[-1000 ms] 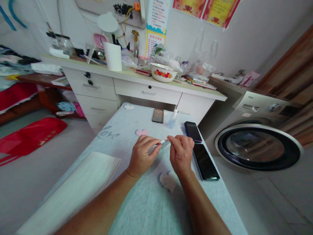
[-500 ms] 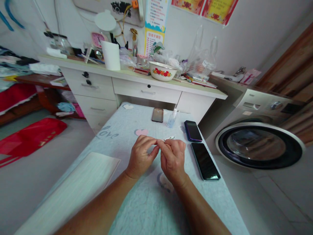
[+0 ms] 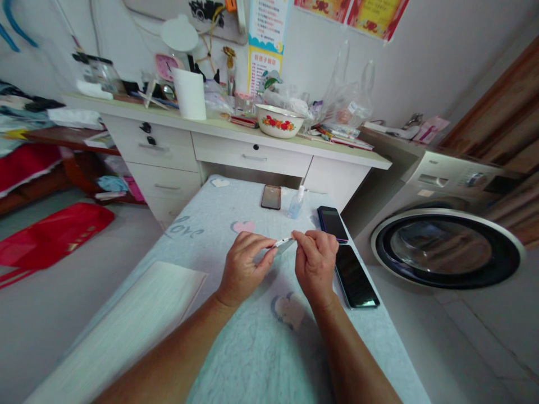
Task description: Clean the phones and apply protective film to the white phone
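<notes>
A small, thin white-and-grey piece (image 3: 285, 243) with dark spots along its edge spans the gap between my hands, above the bed-like padded surface's pale blue cloth (image 3: 248, 348). Thumb and fingers of my left hand (image 3: 243, 266) pinch its left end. My right hand (image 3: 316, 265) has its fingers closed at the other end, with its fingertips partly hiding that end. I cannot tell exactly what the piece is. Close to my right hand lie a dark phone (image 3: 357, 278) and a second, purple-edged phone (image 3: 332, 224).
Beyond my hands stand a clear spray bottle (image 3: 296, 203) and a flat brown phone-sized item (image 3: 271, 197). A pale board-like panel (image 3: 126, 331) lies at left. A white desk (image 3: 252, 151) closes off the far side, with a washing machine (image 3: 442, 247) at right.
My right hand has moved right, away from my left, and the thin piece now shows stretched between them. The left hand has stayed in about the same place.
</notes>
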Demonstrator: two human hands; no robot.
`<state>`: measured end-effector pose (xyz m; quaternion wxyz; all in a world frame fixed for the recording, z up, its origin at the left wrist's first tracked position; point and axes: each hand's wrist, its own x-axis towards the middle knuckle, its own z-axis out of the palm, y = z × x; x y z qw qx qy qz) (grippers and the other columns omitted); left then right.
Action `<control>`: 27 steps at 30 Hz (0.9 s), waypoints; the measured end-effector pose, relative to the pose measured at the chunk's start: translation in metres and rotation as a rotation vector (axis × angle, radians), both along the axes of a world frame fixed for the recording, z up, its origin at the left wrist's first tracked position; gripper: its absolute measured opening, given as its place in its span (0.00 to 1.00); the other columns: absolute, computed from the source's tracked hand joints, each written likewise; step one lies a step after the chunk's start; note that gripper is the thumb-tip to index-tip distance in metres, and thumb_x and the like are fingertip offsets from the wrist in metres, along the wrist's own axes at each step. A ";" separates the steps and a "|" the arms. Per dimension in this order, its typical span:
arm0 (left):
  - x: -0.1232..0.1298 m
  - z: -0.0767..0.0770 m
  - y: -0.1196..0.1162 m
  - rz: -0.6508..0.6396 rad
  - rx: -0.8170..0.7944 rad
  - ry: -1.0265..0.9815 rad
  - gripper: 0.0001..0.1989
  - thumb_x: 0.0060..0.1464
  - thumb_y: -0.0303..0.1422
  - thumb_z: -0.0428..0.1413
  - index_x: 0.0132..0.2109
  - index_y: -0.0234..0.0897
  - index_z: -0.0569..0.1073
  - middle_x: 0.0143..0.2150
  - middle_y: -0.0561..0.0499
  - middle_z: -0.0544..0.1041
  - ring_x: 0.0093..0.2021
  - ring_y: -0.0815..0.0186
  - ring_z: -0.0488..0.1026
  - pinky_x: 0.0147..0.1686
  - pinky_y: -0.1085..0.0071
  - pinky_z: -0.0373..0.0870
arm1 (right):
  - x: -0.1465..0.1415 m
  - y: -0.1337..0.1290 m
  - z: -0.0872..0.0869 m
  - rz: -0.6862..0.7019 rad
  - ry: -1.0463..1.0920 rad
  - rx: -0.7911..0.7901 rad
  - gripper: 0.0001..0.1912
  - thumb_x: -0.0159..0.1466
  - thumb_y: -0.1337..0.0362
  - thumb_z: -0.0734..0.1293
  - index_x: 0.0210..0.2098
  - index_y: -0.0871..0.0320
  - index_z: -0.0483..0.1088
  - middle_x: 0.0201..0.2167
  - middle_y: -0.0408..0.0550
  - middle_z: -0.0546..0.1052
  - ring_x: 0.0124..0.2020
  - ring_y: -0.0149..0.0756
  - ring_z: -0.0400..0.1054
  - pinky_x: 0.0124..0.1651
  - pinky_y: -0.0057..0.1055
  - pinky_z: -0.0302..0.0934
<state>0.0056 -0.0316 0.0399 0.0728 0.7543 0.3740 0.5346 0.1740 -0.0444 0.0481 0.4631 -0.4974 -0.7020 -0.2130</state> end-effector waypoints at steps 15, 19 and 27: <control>0.000 -0.002 0.000 0.008 0.010 -0.018 0.05 0.55 0.28 0.56 0.40 0.38 0.75 0.34 0.50 0.77 0.38 0.65 0.71 0.41 0.66 0.68 | -0.020 -0.011 0.000 0.112 -0.002 -0.029 0.14 0.64 0.71 0.62 0.47 0.55 0.71 0.36 0.48 0.71 0.38 0.36 0.61 0.42 0.36 0.53; 0.000 -0.001 0.000 -0.002 0.008 -0.021 0.03 0.56 0.29 0.56 0.38 0.38 0.74 0.33 0.50 0.76 0.38 0.64 0.70 0.39 0.66 0.68 | -0.027 -0.014 0.001 0.146 -0.015 -0.026 0.13 0.65 0.71 0.61 0.47 0.55 0.71 0.36 0.48 0.71 0.38 0.36 0.61 0.42 0.37 0.53; 0.000 0.000 0.001 0.003 0.020 -0.011 0.04 0.55 0.28 0.57 0.39 0.38 0.74 0.34 0.50 0.77 0.38 0.65 0.70 0.40 0.66 0.68 | -0.022 -0.013 0.002 0.118 -0.030 -0.043 0.14 0.64 0.71 0.62 0.46 0.53 0.72 0.36 0.48 0.71 0.38 0.36 0.61 0.42 0.36 0.52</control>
